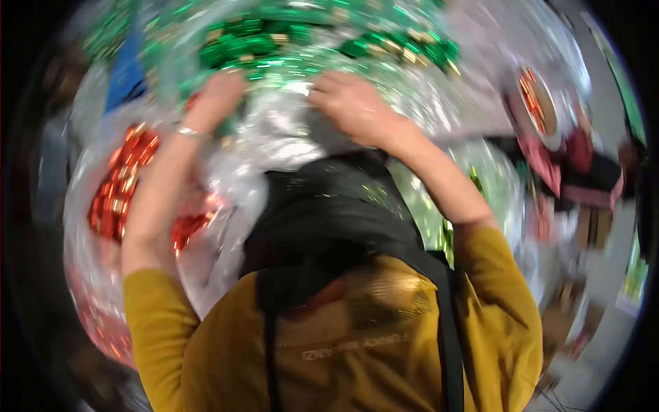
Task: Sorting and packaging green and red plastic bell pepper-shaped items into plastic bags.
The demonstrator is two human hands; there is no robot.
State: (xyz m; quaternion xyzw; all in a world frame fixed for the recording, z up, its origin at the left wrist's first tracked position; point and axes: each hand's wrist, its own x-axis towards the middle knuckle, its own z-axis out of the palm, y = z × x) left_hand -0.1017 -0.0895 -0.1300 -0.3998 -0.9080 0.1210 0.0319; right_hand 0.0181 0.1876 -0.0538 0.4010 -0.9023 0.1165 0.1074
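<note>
The picture is blurred by motion. My left hand and my right hand reach forward into a large clear plastic bag filled with shiny green foil-wrapped pieces. Both hands press on or grip the crinkled plastic near the bag's mouth; the fingers are curled into it. A bracelet sits on my left wrist. My mustard sleeves and a black scarf or apron fill the lower middle.
Another clear bag with shiny red foil-wrapped pieces lies at the left under my left forearm. A blue object shows at the upper left. Pink and dark cluttered items and a round red-and-white thing sit at the right.
</note>
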